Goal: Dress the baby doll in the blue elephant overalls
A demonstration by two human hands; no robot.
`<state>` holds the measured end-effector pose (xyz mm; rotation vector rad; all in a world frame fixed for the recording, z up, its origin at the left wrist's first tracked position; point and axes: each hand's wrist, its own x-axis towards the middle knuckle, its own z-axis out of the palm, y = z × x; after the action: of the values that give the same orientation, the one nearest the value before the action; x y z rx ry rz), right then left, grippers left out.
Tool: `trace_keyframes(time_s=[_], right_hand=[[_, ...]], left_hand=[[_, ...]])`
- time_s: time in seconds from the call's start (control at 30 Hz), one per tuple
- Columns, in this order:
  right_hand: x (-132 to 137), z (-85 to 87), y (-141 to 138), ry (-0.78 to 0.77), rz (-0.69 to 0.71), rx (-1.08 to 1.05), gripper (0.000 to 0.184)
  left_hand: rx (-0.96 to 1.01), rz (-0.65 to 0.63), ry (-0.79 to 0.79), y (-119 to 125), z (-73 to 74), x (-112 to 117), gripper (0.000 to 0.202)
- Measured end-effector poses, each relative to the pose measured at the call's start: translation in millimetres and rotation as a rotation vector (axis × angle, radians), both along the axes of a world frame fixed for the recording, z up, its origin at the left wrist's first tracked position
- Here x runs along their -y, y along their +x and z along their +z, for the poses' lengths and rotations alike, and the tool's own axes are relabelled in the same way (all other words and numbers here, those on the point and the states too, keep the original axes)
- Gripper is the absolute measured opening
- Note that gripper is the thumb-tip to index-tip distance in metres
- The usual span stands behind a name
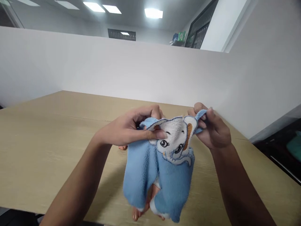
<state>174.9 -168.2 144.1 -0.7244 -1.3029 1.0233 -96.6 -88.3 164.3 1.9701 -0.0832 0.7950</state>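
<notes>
A light blue fleece doll garment (141, 169) with an embroidered white elephant face (174, 131) hangs over a doll, its lower legs and feet (136, 213) showing below the hem. My left hand (143, 125) is closed on the garment's top left edge, with its thumb pressed on the elephant's forehead. At the top right, my right hand (210, 125) pinches a thin blue strap (201, 114) beside the elephant's brown-lined ear. A bit of the doll, perhaps a small hand (122, 147), shows under my left wrist. The doll's head and torso are hidden by the garment and my hands.
The doll is over a light wooden table (47, 150). A white partition wall (117, 69) stands along the table's far side. On the right is a dark object with something green (295, 144). Dark items (18, 218) lie below the table's near left edge.
</notes>
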Motion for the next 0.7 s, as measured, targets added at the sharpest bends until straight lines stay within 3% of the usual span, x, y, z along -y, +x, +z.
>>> trace_keyframes(time_s=[0.13, 0.2, 0.27, 0.37, 0.47, 0.53, 0.7], right_hand=[[-6, 0.1, 4, -0.105, 0.148, 0.278, 0.067], [-1, -0.4, 3, -0.139, 0.288, 0.504, 0.054], [5, -0.6, 2, -0.074, 0.343, 0.651, 0.031], [13, -0.5, 2, 0.036, 0.236, 0.604, 0.021], [15, -0.7, 5, 0.037, 0.152, 0.52, 0.021], [12, -2.3, 9, 0.006, 0.163, 0.52, 0.019], [-12, -16.8, 8, -0.082, 0.255, 0.569, 0.055]], left_hand=[[0.04, 0.094, -0.048, 8, -2.6, -10, 0.036], [0.025, 0.134, -0.066, 7, -2.5, -16, 0.035], [-0.02, 0.166, -0.083, 3, -1.7, -22, 0.035], [-0.172, 0.178, -0.108, -7, -0.5, -32, 0.039], [-0.381, 0.109, -0.084, -16, -2.9, -44, 0.044], [-0.457, 0.048, -0.021, -20, -6.9, -50, 0.036], [-0.308, 0.011, 0.007, -15, -20.8, -55, 0.021]])
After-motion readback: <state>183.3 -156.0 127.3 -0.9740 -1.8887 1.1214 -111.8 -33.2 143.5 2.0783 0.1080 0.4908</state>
